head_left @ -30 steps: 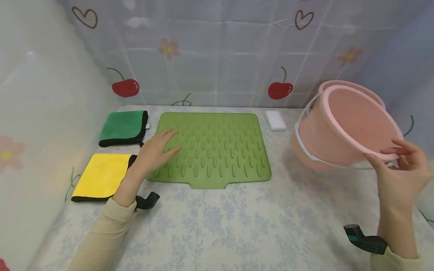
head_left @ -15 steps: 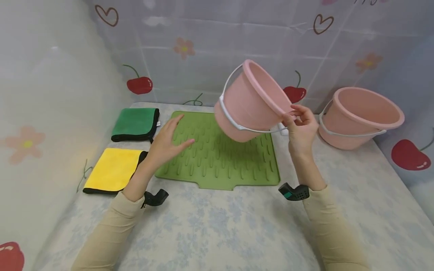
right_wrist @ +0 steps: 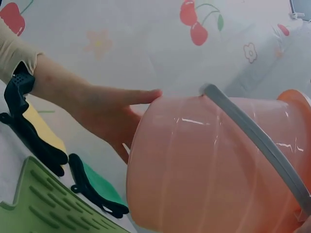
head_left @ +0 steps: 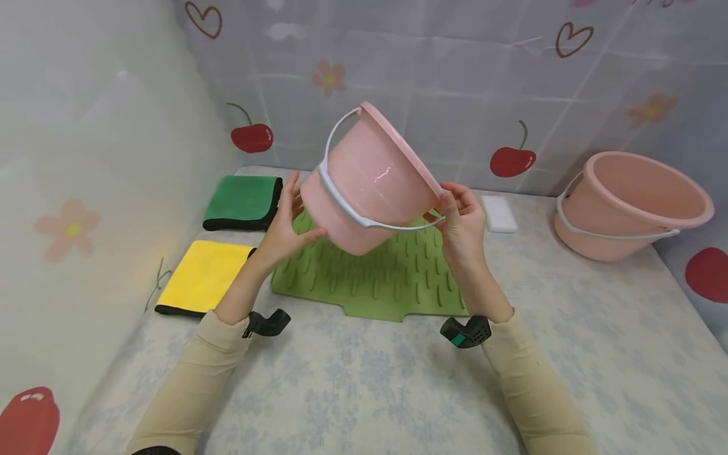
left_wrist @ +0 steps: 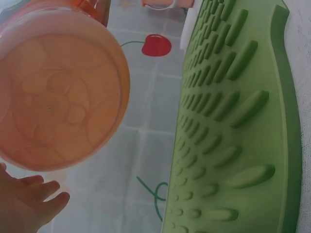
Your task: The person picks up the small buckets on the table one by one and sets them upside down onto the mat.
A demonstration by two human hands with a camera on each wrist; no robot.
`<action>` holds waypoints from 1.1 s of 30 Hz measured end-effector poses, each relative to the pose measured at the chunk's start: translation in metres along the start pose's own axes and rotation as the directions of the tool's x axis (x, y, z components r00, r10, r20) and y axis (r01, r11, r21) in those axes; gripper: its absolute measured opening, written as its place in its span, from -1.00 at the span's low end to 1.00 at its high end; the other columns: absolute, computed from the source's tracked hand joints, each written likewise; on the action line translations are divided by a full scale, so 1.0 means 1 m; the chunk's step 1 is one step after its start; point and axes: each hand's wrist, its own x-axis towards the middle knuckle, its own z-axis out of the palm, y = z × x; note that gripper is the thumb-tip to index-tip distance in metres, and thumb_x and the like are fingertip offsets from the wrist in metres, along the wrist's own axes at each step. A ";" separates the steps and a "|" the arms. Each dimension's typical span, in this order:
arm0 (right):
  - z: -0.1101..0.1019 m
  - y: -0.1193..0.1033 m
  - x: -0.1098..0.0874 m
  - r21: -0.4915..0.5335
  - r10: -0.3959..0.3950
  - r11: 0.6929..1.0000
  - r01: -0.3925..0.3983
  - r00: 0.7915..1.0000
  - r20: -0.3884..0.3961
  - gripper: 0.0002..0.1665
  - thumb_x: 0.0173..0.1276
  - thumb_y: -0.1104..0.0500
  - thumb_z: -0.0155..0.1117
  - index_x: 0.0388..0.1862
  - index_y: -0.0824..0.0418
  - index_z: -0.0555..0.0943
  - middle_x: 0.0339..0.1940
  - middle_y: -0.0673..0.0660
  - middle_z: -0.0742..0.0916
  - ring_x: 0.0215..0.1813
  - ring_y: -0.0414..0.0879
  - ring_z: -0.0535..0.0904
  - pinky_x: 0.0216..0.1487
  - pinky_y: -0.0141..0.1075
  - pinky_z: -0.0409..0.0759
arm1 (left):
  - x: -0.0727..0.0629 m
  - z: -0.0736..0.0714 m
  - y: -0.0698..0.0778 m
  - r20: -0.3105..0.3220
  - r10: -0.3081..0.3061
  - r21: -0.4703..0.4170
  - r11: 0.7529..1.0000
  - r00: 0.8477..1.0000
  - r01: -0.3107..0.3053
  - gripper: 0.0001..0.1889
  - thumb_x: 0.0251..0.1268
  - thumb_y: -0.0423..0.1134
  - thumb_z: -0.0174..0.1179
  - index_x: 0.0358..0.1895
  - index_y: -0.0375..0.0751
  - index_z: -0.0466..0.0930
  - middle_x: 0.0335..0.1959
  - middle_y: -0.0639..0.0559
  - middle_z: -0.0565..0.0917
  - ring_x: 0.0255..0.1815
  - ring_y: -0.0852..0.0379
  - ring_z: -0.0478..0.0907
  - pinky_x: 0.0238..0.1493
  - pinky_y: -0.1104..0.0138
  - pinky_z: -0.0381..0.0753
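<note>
A pink plastic bucket (head_left: 372, 177) is held up in the air, tilted with its mouth to the upper right and its pale handle hanging along the near side. My right hand (head_left: 463, 224) grips its rim, thumb on the outside. At the base end is my left hand (head_left: 283, 230), fingers and thumb spread, the fingertips right at the lower edge. The left wrist view looks at the round bucket bottom, with the left fingers (left_wrist: 46, 204) just below it. Underneath lies a green ridged mat (head_left: 375, 300), partly covered from view by the bucket.
Another pink bucket (head_left: 608, 218) stands upright at the back right. Near the mat's far right corner is a white block (head_left: 499, 213). At the left lie a folded green cloth (head_left: 241, 197) and a folded yellow cloth (head_left: 205, 275). A patterned curtain (head_left: 398, 57) rises behind the table.
The right hand has carried the bucket from the right side leftward over the mat. The left hand has come up to its base. The view has turned to the right.
</note>
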 end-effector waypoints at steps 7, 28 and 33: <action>-0.018 -0.011 -0.007 -0.162 0.087 0.983 -0.087 0.996 -0.005 -0.43 0.11 -0.25 0.33 -0.07 0.08 0.48 -0.14 0.00 0.62 -0.16 -0.19 0.60 -0.11 -0.36 0.66 | 0.021 0.025 -0.002 0.006 0.030 -0.106 0.994 1.000 -0.030 0.33 -0.37 0.54 0.26 0.53 0.00 -0.16 0.51 -0.06 0.08 0.49 -0.06 0.13 0.53 0.03 0.06; -0.033 0.031 0.002 -0.650 -0.270 0.430 0.626 0.777 0.569 0.40 -0.12 -0.56 0.23 0.55 -0.23 -0.30 0.59 0.22 -0.13 0.59 0.12 -0.23 0.51 0.20 -0.11 | 0.013 0.036 0.011 -0.098 -0.277 -0.084 0.959 0.956 0.269 0.07 0.00 0.54 0.03 0.54 0.16 -0.14 0.51 0.01 0.14 0.23 -0.11 0.34 0.29 -0.02 0.42; -0.037 0.028 0.009 -0.607 -0.296 0.395 0.690 0.721 0.627 0.33 -0.13 -0.52 0.30 0.55 -0.22 -0.10 0.55 0.19 0.14 0.54 0.15 -0.01 0.47 0.20 -0.06 | 0.014 0.034 0.012 -0.097 -0.218 0.019 0.975 0.971 0.221 0.18 -0.16 0.64 0.01 0.54 0.15 -0.17 0.50 -0.05 0.14 0.17 -0.14 0.35 0.18 -0.03 0.48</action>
